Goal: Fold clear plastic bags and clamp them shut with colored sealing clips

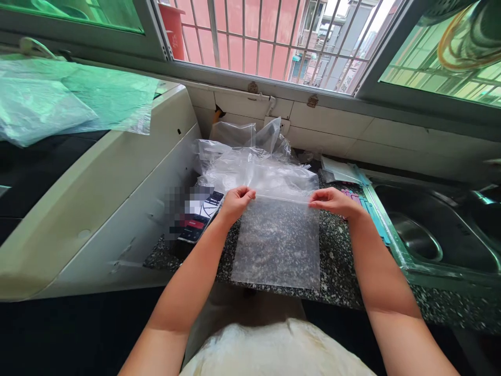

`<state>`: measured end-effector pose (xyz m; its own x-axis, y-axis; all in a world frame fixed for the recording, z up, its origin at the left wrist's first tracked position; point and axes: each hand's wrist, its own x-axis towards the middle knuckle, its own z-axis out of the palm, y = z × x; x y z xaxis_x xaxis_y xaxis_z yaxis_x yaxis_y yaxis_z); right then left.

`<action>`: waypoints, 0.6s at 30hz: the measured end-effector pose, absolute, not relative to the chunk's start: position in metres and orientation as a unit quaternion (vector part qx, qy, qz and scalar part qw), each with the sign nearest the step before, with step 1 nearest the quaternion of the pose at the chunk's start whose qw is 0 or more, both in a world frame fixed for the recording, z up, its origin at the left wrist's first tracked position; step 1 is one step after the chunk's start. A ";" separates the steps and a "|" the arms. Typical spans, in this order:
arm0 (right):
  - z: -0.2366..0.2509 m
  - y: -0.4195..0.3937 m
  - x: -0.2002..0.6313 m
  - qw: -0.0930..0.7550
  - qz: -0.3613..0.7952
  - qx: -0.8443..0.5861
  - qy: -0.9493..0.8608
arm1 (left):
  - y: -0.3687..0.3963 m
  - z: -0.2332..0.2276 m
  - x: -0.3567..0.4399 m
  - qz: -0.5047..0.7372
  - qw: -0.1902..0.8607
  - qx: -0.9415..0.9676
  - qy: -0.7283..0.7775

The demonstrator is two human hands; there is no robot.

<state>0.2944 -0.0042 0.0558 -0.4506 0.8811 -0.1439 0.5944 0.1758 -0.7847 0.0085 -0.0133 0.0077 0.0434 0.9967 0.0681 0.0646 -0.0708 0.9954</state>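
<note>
The left hand and right hand pinch opposite sides of the clear bag, seemingly keeping it taut; beyond it, loose plastic heaps on the desk.

- A dark stone counter, speckled with white, runs beneath the window wall, its front edge showing below
- A loose heap of clear plastic bags covers the back left of the counter, crumpled and overlapping, near the wall
- One flat clear bag spreads over the counter in front of the heap, down to the front edge, the speckles showing through it
- A phone, partly hidden by a blurred patch, lies face up at the left, its screen lit
- Pink strips and blue strips lie toward the right, just beside the sink set into the counter
</note>
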 end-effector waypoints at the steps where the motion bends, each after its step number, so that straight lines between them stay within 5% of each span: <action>1: 0.057 -0.004 0.297 0.180 0.417 -0.494 -0.742 | -0.013 0.007 0.009 0.491 0.477 0.541 0.488; 11: 0.058 -0.005 0.307 0.205 0.496 -0.514 -0.669 | -0.015 0.006 0.013 0.481 0.492 0.544 0.480; 18: 0.052 -0.003 0.311 0.227 0.452 -0.530 -0.681 | -0.014 0.005 0.013 0.475 0.490 0.555 0.475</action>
